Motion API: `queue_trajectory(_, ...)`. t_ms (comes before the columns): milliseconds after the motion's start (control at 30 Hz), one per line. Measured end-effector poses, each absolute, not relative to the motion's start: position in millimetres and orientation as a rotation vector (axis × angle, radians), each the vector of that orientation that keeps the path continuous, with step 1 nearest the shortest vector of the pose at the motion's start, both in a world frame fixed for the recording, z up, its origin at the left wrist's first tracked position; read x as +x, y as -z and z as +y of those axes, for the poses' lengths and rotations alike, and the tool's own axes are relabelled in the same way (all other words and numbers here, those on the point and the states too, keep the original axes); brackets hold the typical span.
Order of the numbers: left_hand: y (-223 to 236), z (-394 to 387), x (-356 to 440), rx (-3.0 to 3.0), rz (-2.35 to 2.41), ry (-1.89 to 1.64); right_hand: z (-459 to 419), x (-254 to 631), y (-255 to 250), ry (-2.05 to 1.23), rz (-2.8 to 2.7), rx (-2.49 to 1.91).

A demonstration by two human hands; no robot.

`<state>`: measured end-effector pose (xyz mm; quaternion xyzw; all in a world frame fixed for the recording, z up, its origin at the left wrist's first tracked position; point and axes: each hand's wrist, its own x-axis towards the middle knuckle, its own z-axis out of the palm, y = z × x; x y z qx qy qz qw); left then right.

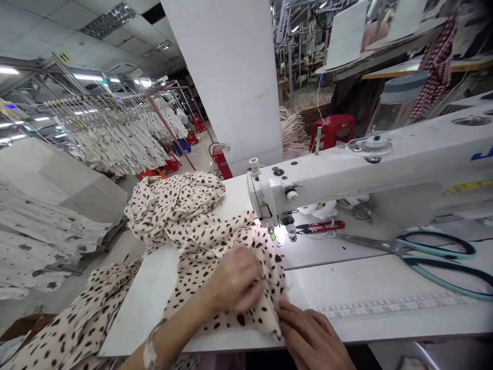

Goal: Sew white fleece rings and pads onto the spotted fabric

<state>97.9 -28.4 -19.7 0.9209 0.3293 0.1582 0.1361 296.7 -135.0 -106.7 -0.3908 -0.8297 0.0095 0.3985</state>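
A pale pink fabric with dark spots point(204, 267) lies across the sewing table, its upper right part close to the needle area of a white sewing machine point(316, 180). Over the middle of that cloth is my left hand point(236, 280), slightly blurred, with fingers curled down and closed on the fabric. My right hand point(311, 334) rests at the table's front edge, fingers stretched out and fairly flat. Its fingertips touch the cloth's lower right corner. A small light shines beside the presser foot point(273, 235).
Large scissors point(404, 249) and red-handled thread snips point(321, 226) lie right of the needle. A ruler strip point(385, 307) runs along the front. More spotted cloth point(173, 205) is heaped at the back left. Behind stand a white pillar point(234, 87) and a red stool point(333, 131).
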Motion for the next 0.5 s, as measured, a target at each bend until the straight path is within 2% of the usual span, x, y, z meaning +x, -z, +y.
queue_trajectory(67, 16, -60, 86, 2.854, 0.806, -0.268, -135, 296, 104, -0.036, -2.110, -0.956)
queue_trajectory(267, 2, -90, 78, 2.832, 1.146, 0.090, -139, 277, 99, -0.188, -1.938, -0.965)
queue_trajectory(500, 6, -43, 121, 2.881, 1.248, -0.112, -135, 295, 93, -0.213, -2.087, -0.961)
